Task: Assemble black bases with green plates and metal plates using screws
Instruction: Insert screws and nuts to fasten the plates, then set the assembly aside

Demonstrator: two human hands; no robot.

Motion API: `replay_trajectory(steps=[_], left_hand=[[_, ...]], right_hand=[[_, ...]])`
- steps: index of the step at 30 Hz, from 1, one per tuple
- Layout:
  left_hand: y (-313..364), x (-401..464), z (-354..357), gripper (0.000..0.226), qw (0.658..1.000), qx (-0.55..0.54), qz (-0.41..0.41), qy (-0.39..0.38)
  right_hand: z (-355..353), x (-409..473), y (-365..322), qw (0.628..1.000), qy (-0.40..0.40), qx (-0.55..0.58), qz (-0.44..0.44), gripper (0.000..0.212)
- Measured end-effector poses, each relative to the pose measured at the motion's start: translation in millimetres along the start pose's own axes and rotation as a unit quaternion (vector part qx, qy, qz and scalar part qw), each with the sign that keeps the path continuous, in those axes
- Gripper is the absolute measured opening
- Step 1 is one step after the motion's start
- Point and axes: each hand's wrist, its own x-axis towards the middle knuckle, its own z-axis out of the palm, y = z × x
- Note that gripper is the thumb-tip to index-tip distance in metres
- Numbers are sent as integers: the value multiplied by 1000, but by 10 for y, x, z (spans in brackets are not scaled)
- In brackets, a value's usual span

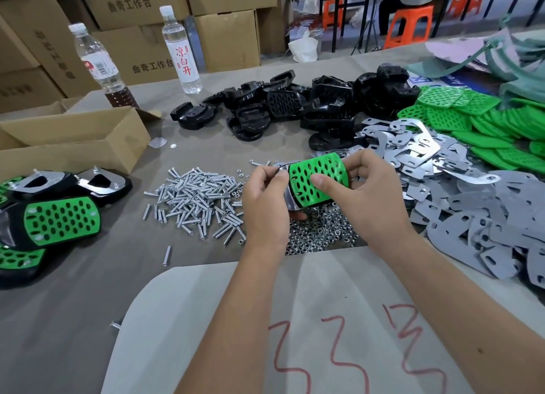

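Head view, down over a grey-brown work table (73, 320) spread with stock. Largest, on the right: a wide drift of loose metal plates (460, 216), plenty left. Beyond it, far right, a stack of unused green plates (472, 119). At the back, centre, a heap of bare black bases (309, 107), also plenty. Judged from these three piles: most of the job still ahead.

Left edge, just in front of a cardboard box (73, 140): a small cluster of finished units (59, 216), green faces on black, two turned over with metal plates and screw ends showing. Only a handful done.

Centre, held up over the table between both hands: the current assembly (317, 184), a green plate on a black base with a sliver of metal at its left end. Left hand (265, 205) curled round that left end, fingertips pinching at the top edge; whether a screw sits in the pinch, too small to tell. Right hand (365, 193) gripping the right end, thumb flat on the green face. No screw heads visible in this green plate, so probably at the stacking or first-screw stage.

Just left of the hands, a pile of screws (197, 199); under and below them, a scatter of nuts (321, 231). Smallest: stray screws near the paper sheet (295, 320) with red scrawl.
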Motion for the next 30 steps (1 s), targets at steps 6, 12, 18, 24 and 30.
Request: replay_trajectory(steps=[6,12,18,24,30], left_hand=[[-27,-10,-5,22,1000,4,18,24],[-24,-8,12,25,1000,21,15,13],[-24,-15,15,15,999,22,20,-11],[-45,6,1,19,998,47,27,-16],[-69,8,-38,18,998,16,20,-49]], right_hand=[[-24,30,-39,999,-41,-33,14,42],[-10,-10,-50,999,-9,-35,13,40],[15,2,-1,999,11,-27,12,42],[42,41,35,1000,9,-12,23,42],[89,22,40,999,20,-3,26,41]])
